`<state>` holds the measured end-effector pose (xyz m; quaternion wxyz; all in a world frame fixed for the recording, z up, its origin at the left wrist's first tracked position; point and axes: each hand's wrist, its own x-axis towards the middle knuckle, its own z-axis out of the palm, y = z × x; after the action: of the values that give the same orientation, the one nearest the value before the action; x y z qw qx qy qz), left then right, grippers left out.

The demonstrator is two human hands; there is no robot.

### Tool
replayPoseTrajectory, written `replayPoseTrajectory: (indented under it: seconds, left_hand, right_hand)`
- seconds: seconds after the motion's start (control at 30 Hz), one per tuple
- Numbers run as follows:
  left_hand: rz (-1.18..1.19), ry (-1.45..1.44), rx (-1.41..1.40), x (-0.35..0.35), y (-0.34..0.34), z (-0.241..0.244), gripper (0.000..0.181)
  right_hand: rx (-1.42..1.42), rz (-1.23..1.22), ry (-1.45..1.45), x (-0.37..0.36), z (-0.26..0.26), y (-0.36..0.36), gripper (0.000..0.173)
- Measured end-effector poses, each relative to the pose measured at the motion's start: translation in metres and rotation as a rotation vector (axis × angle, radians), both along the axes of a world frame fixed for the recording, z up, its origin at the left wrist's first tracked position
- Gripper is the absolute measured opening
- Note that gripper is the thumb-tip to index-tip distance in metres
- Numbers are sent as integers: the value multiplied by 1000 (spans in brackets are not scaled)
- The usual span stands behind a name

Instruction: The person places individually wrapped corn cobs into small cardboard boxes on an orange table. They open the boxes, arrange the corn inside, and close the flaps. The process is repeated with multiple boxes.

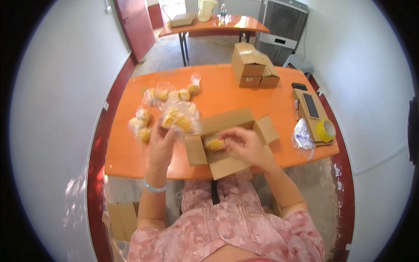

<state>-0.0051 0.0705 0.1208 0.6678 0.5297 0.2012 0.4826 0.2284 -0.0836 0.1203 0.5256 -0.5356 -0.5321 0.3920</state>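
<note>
My left hand (pixel 162 140) holds a clear plastic bag of yellow corn (pixel 177 120) above the orange table, left of an open cardboard box (pixel 229 163). Inside the box, near its left wall, lies a wrapped piece of corn on the cob (pixel 214 144). My right hand (pixel 245 145) is over the box with bent fingers beside that piece; whether they grip it cannot be told. More wrapped corn pieces (pixel 143 134) lie at the left of the table, and others (pixel 184 95) are spread behind the bag.
Closed cardboard boxes (pixel 250 64) are stacked at the table's back right. On the right edge, a flat cardboard piece (pixel 302 101) bears a phone (pixel 310 105) and yellow tape roll (pixel 326 130); a crumpled silvery packet (pixel 303 135) lies beside it. A second orange table (pixel 209 28) stands farther back.
</note>
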Motion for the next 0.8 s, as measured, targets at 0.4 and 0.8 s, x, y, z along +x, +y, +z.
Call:
replayPoseTrajectory:
  seconds: [0.4, 0.8]
  left_hand:
    - [-258, 104, 53, 42, -62, -8, 54]
    - [-396, -430, -339, 3, -32, -34, 39]
  right_hand:
    - [-34, 102, 492, -16, -2, 5, 53]
    - [-14, 32, 849, 5, -15, 2, 41]
